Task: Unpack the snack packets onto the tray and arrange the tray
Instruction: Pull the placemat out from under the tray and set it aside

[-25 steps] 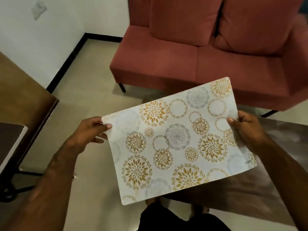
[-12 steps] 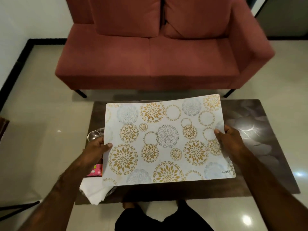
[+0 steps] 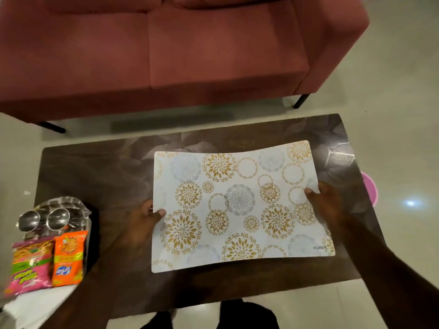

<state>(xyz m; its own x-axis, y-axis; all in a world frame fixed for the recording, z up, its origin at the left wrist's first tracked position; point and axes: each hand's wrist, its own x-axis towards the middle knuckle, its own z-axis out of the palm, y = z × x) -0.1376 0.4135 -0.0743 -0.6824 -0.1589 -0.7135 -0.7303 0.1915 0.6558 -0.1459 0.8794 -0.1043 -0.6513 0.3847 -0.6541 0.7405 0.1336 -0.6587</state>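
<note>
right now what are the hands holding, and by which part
Both hands hold the floral placemat: the left hand pinches the middle of its left edge, the right hand the middle of its right edge.

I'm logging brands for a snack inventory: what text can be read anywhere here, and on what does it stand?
"KUBER": printed at the near right corner of the floral placemat.
Pink snack packet: lettering too blurred to read.
Orange snack packet: lettering and blue logo too blurred to read.
</note>
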